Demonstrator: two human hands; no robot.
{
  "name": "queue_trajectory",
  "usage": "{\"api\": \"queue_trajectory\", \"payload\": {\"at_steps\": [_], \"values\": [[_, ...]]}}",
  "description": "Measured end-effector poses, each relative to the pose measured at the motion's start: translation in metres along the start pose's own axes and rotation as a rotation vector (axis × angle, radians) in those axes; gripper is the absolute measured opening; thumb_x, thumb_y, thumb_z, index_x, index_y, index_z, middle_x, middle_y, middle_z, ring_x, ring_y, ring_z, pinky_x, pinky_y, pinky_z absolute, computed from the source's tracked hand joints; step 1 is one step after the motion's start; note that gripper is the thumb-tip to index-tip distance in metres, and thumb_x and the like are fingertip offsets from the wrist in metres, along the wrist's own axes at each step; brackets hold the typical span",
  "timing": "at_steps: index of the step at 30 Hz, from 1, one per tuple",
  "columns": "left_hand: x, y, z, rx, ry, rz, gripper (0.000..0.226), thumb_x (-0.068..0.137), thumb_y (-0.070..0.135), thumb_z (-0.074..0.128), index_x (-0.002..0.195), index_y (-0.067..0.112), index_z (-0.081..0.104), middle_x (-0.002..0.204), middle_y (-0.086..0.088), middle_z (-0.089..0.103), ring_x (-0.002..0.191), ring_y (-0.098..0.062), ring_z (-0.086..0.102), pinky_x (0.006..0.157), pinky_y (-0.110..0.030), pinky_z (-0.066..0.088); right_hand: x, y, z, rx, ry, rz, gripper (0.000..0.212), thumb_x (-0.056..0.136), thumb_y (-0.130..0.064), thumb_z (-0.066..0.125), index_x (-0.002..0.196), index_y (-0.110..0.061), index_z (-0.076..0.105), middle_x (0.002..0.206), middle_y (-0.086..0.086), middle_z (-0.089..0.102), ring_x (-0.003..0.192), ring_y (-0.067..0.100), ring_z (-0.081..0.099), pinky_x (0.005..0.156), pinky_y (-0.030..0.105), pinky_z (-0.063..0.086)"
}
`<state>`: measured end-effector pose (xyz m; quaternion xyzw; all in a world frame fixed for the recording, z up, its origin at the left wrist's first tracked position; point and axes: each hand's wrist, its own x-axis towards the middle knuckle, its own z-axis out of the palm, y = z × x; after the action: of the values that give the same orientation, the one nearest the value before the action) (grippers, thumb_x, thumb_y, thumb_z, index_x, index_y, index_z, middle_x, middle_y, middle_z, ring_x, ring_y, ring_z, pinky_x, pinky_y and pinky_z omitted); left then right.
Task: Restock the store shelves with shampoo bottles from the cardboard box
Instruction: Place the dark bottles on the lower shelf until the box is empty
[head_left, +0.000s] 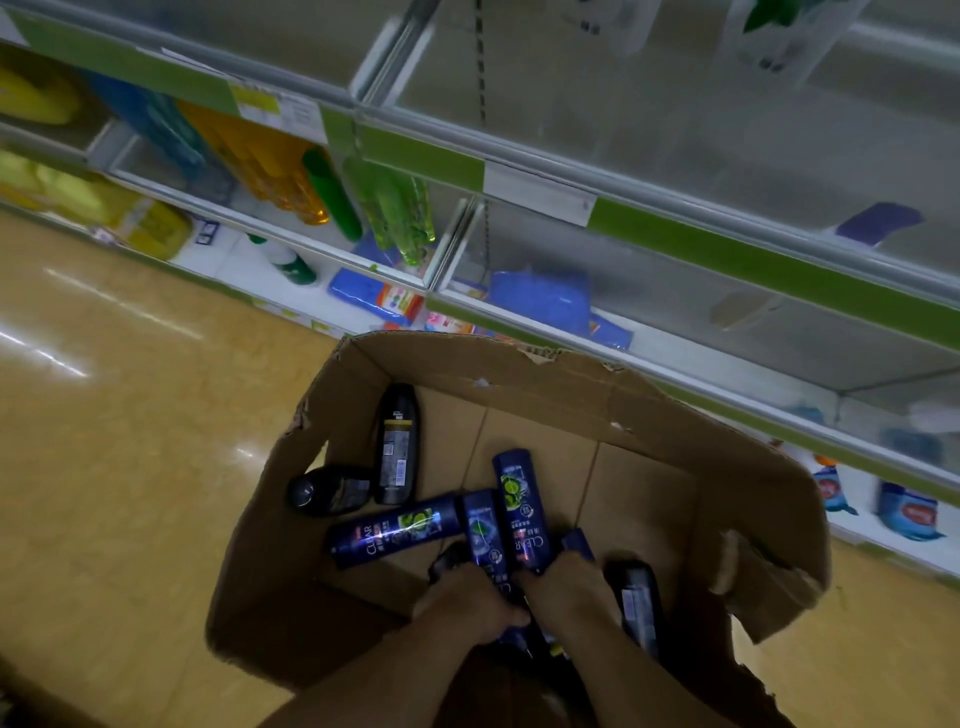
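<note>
Shelves (727, 249) run slantwise across the top of the frame. Their right-hand bays look mostly bare, while the bays at upper left hold yellow, orange and green bottles (332, 197). No dark blue shampoo shows on any shelf in view, so restocking seems to be at an early stage, or at least this bay has not been filled yet.

Below the shelves, the glossy tan floor (130, 389) fills the left side of the frame. The open cardboard box (467, 364) sits at lower centre, just in front of the bottom shelf, with its flaps torn and much of its bottom bare.

Several dark blue CLEAR shampoo bottles (395, 530) lie loose in the box, crossing one another. Black bottles (397, 447) lie beside them along the box's left wall, and one more lies at lower right. All of this stock has yet to go up.

Both hands are down inside the box. The left hand (467, 597) has its fingers and thumb curled round the middle CLEAR bottle (483, 530), grasping it. The right hand (566, 582) rests at the lower end of the neighbouring blue bottle (519, 509). Its fingers bend down out of sight, so I cannot tell whether they have closed on it. The step in hand looks like picking up bottles to carry to the shelf.
</note>
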<state>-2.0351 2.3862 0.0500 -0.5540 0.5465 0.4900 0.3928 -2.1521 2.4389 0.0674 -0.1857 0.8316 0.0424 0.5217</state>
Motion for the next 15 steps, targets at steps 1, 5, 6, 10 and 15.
{"api": "queue_trajectory", "payload": {"at_steps": [1, 5, 6, 10, 15], "values": [[-0.001, 0.000, 0.002, -0.073, -0.003, -0.023, 0.065, 0.070, 0.051, 0.075, 0.127, 0.026, 0.059, 0.121, 0.000, 0.064, 0.103, -0.019, 0.064, 0.090, -0.036, 0.056, -0.001, 0.001, -0.001, 0.017, 0.005, 0.003, 0.060, 0.080, -0.054, 0.065, 0.126, -0.015, 0.056, 0.120, 0.009, 0.063, 0.103, 0.027, 0.064, 0.088, 0.037, 0.053], [-0.012, -0.003, 0.012, -0.343, 0.134, -0.059, 0.067, 0.079, 0.038, 0.071, 0.136, 0.021, 0.040, 0.122, -0.002, 0.066, 0.104, -0.022, 0.066, 0.089, -0.034, 0.056, -0.011, 0.006, -0.008, 0.159, 0.050, -0.015, 0.059, 0.076, -0.053, 0.069, 0.120, -0.019, 0.052, 0.113, 0.005, 0.066, 0.097, 0.025, 0.065, 0.084, 0.037, 0.055], [-0.016, -0.005, 0.011, -0.363, 0.180, -0.068, 0.071, 0.080, 0.039, 0.070, 0.137, 0.019, 0.034, 0.122, -0.002, 0.065, 0.107, -0.023, 0.065, 0.092, -0.035, 0.054, -0.013, 0.006, -0.011, 0.209, 0.073, -0.022, 0.055, 0.077, -0.051, 0.070, 0.118, -0.020, 0.052, 0.108, 0.004, 0.068, 0.091, 0.024, 0.066, 0.080, 0.035, 0.056], [-0.033, -0.012, -0.010, -0.323, 0.285, -0.008, 0.062, 0.084, 0.045, 0.066, 0.134, 0.025, 0.035, 0.114, 0.003, 0.066, 0.106, -0.020, 0.063, 0.096, -0.041, 0.050, -0.022, -0.002, -0.032, 0.304, 0.191, -0.062, 0.043, 0.082, -0.042, 0.074, 0.106, -0.017, 0.049, 0.090, 0.000, 0.065, 0.068, 0.011, 0.060, 0.051, 0.024, 0.043], [-0.053, -0.019, -0.052, -0.236, 0.427, 0.130, 0.047, 0.084, 0.046, 0.066, 0.122, 0.026, 0.047, 0.109, 0.003, 0.063, 0.095, -0.017, 0.063, 0.083, -0.036, 0.053, -0.033, -0.033, -0.062, 0.307, 0.302, -0.101, 0.042, 0.087, -0.031, 0.069, 0.115, -0.012, 0.043, 0.086, 0.001, 0.063, 0.071, 0.017, 0.063, 0.052, 0.027, 0.048]]}}
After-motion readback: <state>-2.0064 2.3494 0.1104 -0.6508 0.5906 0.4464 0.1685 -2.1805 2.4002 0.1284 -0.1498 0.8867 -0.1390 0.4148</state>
